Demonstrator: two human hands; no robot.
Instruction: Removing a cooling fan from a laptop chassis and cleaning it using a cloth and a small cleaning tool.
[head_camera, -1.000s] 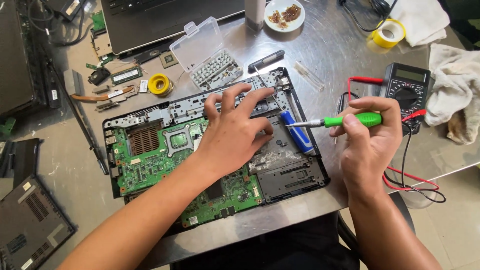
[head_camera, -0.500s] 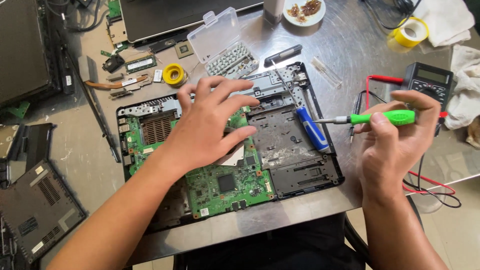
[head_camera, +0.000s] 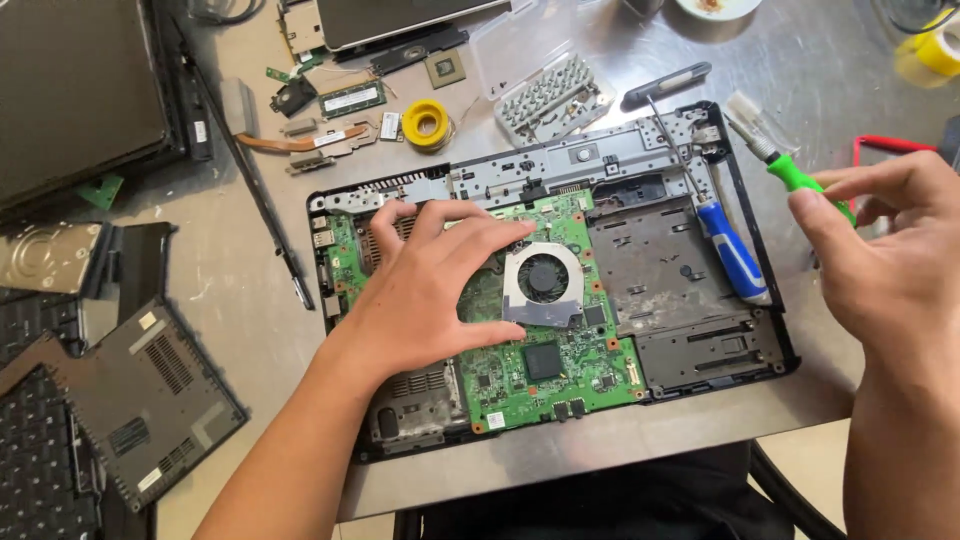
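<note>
Head view, looking down on a steel table (head_camera: 780, 60). Opened laptop base (head_camera: 760, 330) lies mid-table, green motherboard (head_camera: 560, 370) exposed inside it, round fan (head_camera: 545, 275) near board centre.

Left hand (head_camera: 430, 290): palm down on the board's left part, fingers spread wide and bent, tips touching the board just left of and above the fan. Gripping nothing that I can make out.

Right hand (head_camera: 890, 260): off the base's right edge, fingers curled round a green screwdriver (head_camera: 790, 172); shaft points up-left, clear of the base.

Blue screwdriver (head_camera: 730, 250) lies loose inside the base's right bay, shaft running up toward the hinge.

Above the base: clear bit case (head_camera: 545, 95), yellow solder roll (head_camera: 430, 120), copper heat pipe (head_camera: 290, 140), small chips and a memory stick. Left edge: dark bottom cover (head_camera: 140, 400), hard drive (head_camera: 50, 258), another laptop (head_camera: 80, 90). Yellow tape roll (head_camera: 935, 50) at the far right corner.
</note>
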